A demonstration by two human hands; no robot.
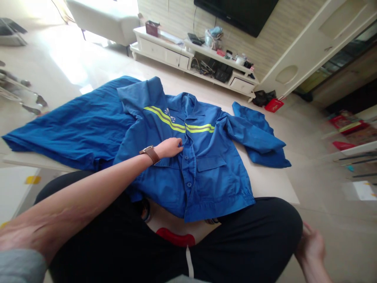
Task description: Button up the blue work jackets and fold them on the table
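A blue work jacket [165, 184] with yellow-green reflective stripes lies front up, collar away from me, its hem over the near table edge. My left hand [171, 147], with a brown-strapped watch on the wrist, has its fingers curled together on the jacket's front placket at chest height. Buttons show along the placket below it. At the lower right, my right hand [312, 245] is beside my right knee, away from the jacket; its fingers are partly hidden and blurred. Another blue cloth piece [76, 114] spreads out on the left, and more blue cloth [259, 122] lies beyond the sleeve on the right.
The pale table [273, 184] stands in front of my knees. Beneath the jacket hem, a red curved thing [176, 237] shows between my legs. Farther off are a white TV cabinet [165, 52] with clutter, a pale sofa [103, 19] and a red box [273, 105] on the floor.
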